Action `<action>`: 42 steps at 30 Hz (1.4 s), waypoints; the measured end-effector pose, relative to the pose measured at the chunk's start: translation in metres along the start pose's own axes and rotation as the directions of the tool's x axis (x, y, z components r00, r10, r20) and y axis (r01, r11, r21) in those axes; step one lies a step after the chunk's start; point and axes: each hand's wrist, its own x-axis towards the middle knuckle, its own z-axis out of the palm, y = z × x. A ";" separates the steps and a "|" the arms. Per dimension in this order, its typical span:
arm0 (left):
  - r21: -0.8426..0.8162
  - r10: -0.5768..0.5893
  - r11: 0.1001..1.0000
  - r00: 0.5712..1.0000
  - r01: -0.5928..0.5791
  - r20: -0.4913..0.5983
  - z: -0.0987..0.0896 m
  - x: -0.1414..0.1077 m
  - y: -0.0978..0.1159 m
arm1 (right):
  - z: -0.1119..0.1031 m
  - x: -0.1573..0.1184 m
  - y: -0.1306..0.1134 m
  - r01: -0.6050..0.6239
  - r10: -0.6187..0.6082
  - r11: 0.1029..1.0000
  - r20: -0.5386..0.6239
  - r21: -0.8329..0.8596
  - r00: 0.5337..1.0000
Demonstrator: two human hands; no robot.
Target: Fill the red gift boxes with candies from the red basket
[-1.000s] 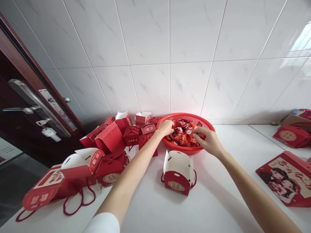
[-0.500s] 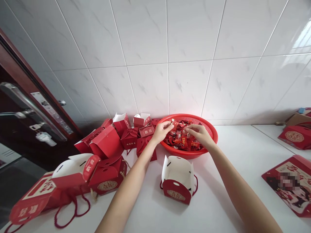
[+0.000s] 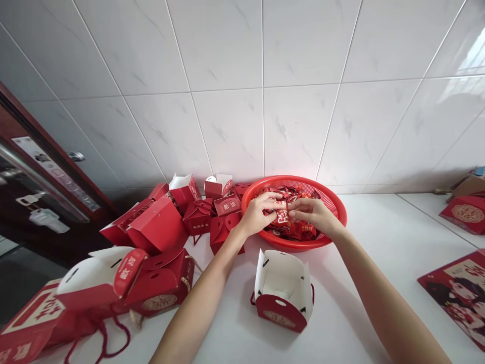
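Over the red plastic basket (image 3: 339,208), my left hand (image 3: 260,212) and my right hand (image 3: 312,215) are close together. Between their fingertips is a red-and-white candy packet (image 3: 281,215), and the fingers of both hands are closed on it. Many red-wrapped candies (image 3: 303,230) fill the basket beneath. Nearer to me, between my forearms, an open red box (image 3: 278,311) with a white inside and cord handles stands on the white surface; its inside looks bare.
Several red gift boxes (image 3: 159,227), some open, crowd the left side up to the basket. A red printed box (image 3: 460,298) lies at right, another red box (image 3: 464,212) behind it. A tiled wall (image 3: 295,131) rises at the back, a door with keys at far left.
My hands have come together over the basket, and the red-and-white packet now shows between them. The view has shifted slightly, moving the boxes in the picture.
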 end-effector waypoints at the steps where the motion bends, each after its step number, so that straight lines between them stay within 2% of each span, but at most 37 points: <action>1: -0.004 0.004 1.000 1.000 -0.004 0.003 0.000 0.000 0.000 | 0.000 0.000 0.000 -0.007 0.007 1.000 0.007 0.001 1.000; 6: -0.047 0.032 0.998 0.999 -0.032 0.012 0.003 -0.001 0.001 | 0.001 0.000 -0.002 -0.047 0.053 0.996 0.090 -0.074 0.995; 8: -0.061 0.031 0.998 0.999 -0.029 0.034 0.002 -0.001 0.004 | 0.001 0.000 -0.002 -0.026 0.032 0.996 0.075 -0.081 0.997; 10: -0.073 -0.017 0.997 0.999 0.021 0.047 0.001 0.000 0.008 | 0.001 -0.001 0.000 -0.004 0.006 0.997 0.037 -0.077 0.999; 12: -0.103 -0.118 0.987 0.992 0.123 0.049 -0.001 0.001 0.013 | 0.001 -0.001 0.001 0.001 0.001 0.997 0.024 -0.074 1.000; 15: -0.160 -0.271 0.948 0.961 0.277 0.055 -0.004 0.003 0.019 | 0.000 -0.001 0.003 0.023 -0.020 0.996 0.030 -0.084 0.999; 17: -0.165 -0.328 0.928 0.942 0.335 0.069 -0.005 0.004 0.021 | 0.001 -0.001 0.003 0.056 -0.056 0.993 0.003 -0.102 0.998; 22: -0.229 -0.399 0.885 0.914 0.405 0.072 -0.004 0.005 0.015 | 0.001 -0.001 0.001 0.054 -0.058 0.987 -0.020 -0.154 0.998; 26: -0.268 -0.408 0.872 0.911 0.409 0.062 -0.003 0.004 0.011 | -0.001 -0.001 0.001 0.072 -0.063 0.965 0.043 -0.251 0.997; 28: -0.242 -0.400 0.882 0.914 0.404 0.067 -0.002 0.004 0.011 | 0.000 0.000 0.001 0.134 -0.113 0.892 0.076 -0.431 0.991; 29: -0.222 -0.398 0.888 0.915 0.403 0.066 -0.002 0.005 0.011 | 0.002 0.001 0.002 0.171 -0.154 0.810 0.079 -0.561 0.985; 31: -0.168 -0.402 0.898 0.913 0.407 0.063 -0.001 0.006 0.013 | 0.007 0.001 0.002 0.203 -0.242 0.584 0.070 -0.786 0.968; 33: -0.092 -0.408 0.906 0.910 0.413 0.071 0.000 0.007 0.015 | 0.014 0.001 0.003 0.184 -0.300 0.408 0.060 -0.894 0.952; 38: 0.034 -0.386 0.922 0.911 0.385 0.145 0.000 0.008 0.020 | 0.026 -0.002 0.004 0.168 -0.332 0.272 0.071 -0.948 0.941; 42: 0.036 -0.376 0.926 0.914 0.375 0.151 -0.001 0.009 0.021 | 0.025 -0.002 0.006 0.161 -0.327 0.249 0.073 -0.955 0.942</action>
